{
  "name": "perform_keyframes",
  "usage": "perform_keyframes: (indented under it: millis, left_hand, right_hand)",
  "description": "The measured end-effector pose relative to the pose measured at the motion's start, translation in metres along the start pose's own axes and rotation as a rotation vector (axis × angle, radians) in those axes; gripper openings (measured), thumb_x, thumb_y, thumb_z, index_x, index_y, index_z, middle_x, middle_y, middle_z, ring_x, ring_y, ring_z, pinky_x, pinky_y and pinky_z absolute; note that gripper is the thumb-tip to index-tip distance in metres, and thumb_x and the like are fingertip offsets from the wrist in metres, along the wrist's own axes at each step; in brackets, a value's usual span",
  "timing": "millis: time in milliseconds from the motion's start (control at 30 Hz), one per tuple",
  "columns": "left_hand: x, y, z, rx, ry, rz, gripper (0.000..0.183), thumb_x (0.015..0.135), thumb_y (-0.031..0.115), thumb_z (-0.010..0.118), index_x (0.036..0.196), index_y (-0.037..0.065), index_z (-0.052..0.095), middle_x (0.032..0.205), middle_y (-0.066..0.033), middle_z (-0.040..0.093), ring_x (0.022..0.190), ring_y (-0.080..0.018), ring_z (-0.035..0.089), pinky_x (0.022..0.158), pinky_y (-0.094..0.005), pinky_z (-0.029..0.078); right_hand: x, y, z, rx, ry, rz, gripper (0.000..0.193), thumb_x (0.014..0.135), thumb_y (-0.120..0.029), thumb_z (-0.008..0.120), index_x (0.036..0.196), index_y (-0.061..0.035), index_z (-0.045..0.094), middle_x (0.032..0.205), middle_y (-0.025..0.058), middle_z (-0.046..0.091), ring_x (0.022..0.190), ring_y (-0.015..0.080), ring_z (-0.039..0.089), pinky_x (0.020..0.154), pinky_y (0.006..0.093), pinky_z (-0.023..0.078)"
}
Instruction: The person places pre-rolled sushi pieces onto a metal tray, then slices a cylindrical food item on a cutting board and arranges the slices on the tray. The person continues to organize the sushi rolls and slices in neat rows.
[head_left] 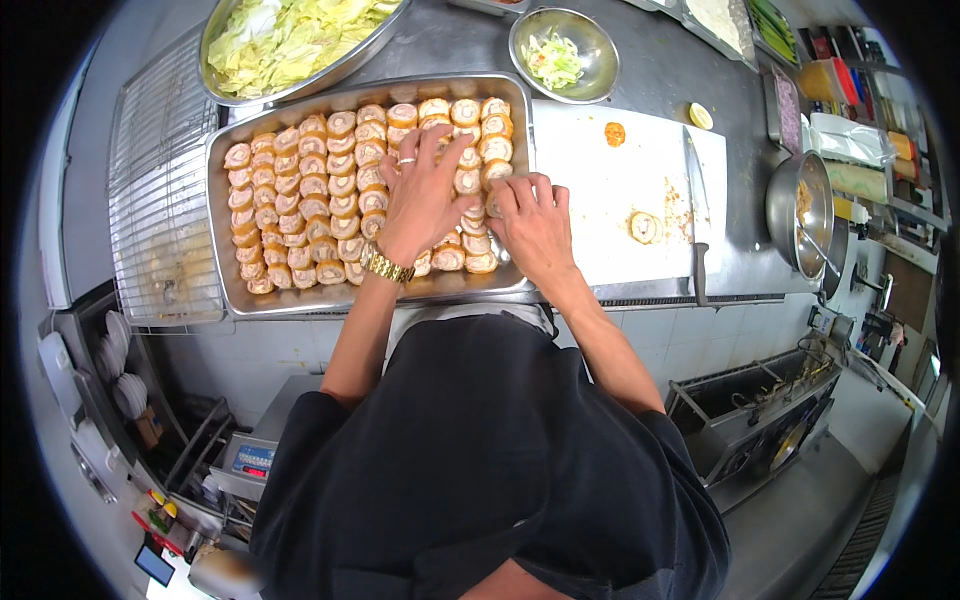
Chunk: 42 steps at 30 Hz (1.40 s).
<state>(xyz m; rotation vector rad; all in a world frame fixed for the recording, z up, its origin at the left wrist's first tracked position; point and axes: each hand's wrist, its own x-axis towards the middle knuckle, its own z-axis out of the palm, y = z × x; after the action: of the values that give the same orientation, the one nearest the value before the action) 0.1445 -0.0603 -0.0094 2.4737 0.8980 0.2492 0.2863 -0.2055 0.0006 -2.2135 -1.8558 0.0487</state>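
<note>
A large metal tray (222,232) holds tight rows of sliced rolls (313,165), each with a browned rim and a pale spiral centre. Over the right half of these rows my left hand (425,195) lies with its fingers spread, touching the slices; a ring and a gold watch are on it. My right hand (538,228) is at the tray's right side, its fingers curled in a pinch around a roll slice (494,204) that they partly cover. One more roll slice (644,227) lies on the white cutting board (585,190) to the right.
A dark-handled knife (699,262) lies along the board's right part. Beyond it are a lemon half (700,117) and a metal bowl (806,240) with a utensil. Bowls of cut cabbage (300,45) and shredded vegetable (553,62) stand behind. A wire rack (165,190) is at left.
</note>
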Motion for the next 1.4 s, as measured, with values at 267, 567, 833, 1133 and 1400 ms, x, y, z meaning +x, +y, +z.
perform_keyframes:
  millis: [267,567,833,1133,1400]
  left_hand:
    - [-0.013,0.008,0.014,0.03,0.007,-0.005,0.125,0.067,0.032,0.102,0.171,0.017,0.035,0.172,-0.0133,0.036,0.159,-0.0412,0.032,0.115,-0.0676,0.029]
    - [-0.013,0.009,0.014,0.037,-0.022,-0.053,0.119,0.071,0.027,0.097,0.171,0.013,0.033,0.172,-0.0137,0.035,0.16,-0.0406,0.03,0.115,-0.0682,0.029]
    - [-0.012,0.011,0.016,-0.002,0.073,0.019,0.1,0.079,0.02,0.092,0.167,0.018,0.043,0.171,-0.0099,0.039,0.16,-0.039,0.031,0.118,-0.0664,0.025]
    - [-0.005,0.01,0.014,0.005,0.021,0.011,0.106,0.078,0.034,0.098,0.168,0.021,0.043,0.171,-0.0091,0.038,0.161,-0.0378,0.029,0.118,-0.0704,0.024]
    - [-0.001,0.014,0.025,0.019,-0.019,0.017,0.109,0.077,0.039,0.099,0.168,0.021,0.042,0.172,-0.0094,0.036,0.162,-0.0383,0.028,0.116,-0.0724,0.026]
  right_hand:
    - [-0.002,0.001,0.003,0.011,-0.009,-0.005,0.049,0.088,-0.017,0.08,0.135,-0.0116,0.068,0.127,0.0047,0.066,0.128,0.026,0.058,0.101,0.0515,0.042]
    - [0.0,-0.01,0.013,-0.028,-0.061,0.079,0.045,0.08,-0.014,0.084,0.124,-0.0113,0.073,0.124,0.0061,0.07,0.13,0.0292,0.056,0.105,0.0565,0.038]
    - [0.004,-0.008,0.012,0.0,0.092,0.048,0.019,0.091,-0.012,0.071,0.109,-0.0072,0.07,0.119,0.0096,0.068,0.132,0.0301,0.057,0.102,0.0566,0.039]
    - [-0.027,0.002,-0.005,0.192,0.215,0.212,0.042,0.091,-0.012,0.081,0.132,-0.0093,0.071,0.135,0.012,0.067,0.138,0.0356,0.055,0.107,0.0567,0.043]
    - [-0.09,0.108,-0.045,-0.419,-0.081,0.391,0.048,0.093,-0.004,0.075,0.14,-0.0023,0.068,0.137,0.0187,0.067,0.134,0.0402,0.057,0.107,0.0552,0.049]
